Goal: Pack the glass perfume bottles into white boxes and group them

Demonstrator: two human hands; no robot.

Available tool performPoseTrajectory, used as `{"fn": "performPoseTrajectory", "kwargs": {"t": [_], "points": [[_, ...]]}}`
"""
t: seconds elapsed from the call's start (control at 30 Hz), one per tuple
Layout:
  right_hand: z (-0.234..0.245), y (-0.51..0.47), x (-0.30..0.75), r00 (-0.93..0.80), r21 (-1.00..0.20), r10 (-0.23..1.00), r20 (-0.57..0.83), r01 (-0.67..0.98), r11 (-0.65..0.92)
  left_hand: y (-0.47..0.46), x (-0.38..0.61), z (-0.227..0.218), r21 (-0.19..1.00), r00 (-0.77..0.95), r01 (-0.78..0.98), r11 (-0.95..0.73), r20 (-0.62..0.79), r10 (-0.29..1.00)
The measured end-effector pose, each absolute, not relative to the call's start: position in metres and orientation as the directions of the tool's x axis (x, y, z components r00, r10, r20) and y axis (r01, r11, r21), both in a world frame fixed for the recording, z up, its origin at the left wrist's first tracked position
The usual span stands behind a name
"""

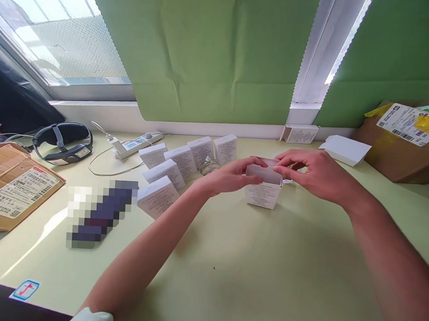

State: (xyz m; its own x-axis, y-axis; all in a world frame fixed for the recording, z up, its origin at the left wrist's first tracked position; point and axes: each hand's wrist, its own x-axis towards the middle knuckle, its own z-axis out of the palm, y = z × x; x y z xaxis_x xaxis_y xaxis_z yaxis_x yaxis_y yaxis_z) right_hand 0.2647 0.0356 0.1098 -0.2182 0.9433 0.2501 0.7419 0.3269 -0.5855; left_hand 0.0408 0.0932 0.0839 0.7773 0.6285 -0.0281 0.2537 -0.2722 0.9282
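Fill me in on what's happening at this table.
A person is handling a small white box with its top open. The left hand grips its left side, while the right hand has its fingers at the upper right rim. Six similar boxes stand to the left, with a clear glass item beside them.

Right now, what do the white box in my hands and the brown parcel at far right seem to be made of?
The held box: likely thin cardboard, matte white, its open top showing thin walls. The parcel: probably cardboard, dull brown, with flat, stiff-looking sides.
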Motion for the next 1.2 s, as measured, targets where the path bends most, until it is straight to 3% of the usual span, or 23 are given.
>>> {"fn": "performPoseTrajectory", "kwargs": {"t": [0.13,0.33,0.67,0.93,1.07,1.2], "points": [[0.110,0.036,0.263,-0.132,-0.649,0.967,0.217,0.720,0.244,0.091,0.043,0.087,0.930,0.745,0.216,-0.296,0.039,0.666],[0.108,0.036,0.262,-0.126,-0.619,0.982,0.139,0.763,0.186,0.090,0.042,0.091,0.934,0.762,0.256,-0.248,-0.037,0.646],[0.111,0.032,0.257,-0.134,-0.587,0.984,0.115,0.790,0.176,0.095,0.039,0.086,0.931,0.758,0.285,-0.228,-0.073,0.648],[0.110,0.031,0.253,-0.216,-0.555,0.961,0.171,0.785,0.275,0.098,0.033,0.087,0.894,0.762,0.349,-0.280,-0.096,0.641],[0.114,0.027,0.255,-0.194,-0.546,0.964,0.182,0.796,0.263,0.095,0.035,0.090,0.919,0.796,0.262,-0.295,-0.033,0.605],[0.117,0.025,0.258,-0.149,-0.508,0.948,0.283,0.814,0.280,0.090,0.043,0.090,0.915,0.762,0.147,-0.375,0.137,0.633]]}}
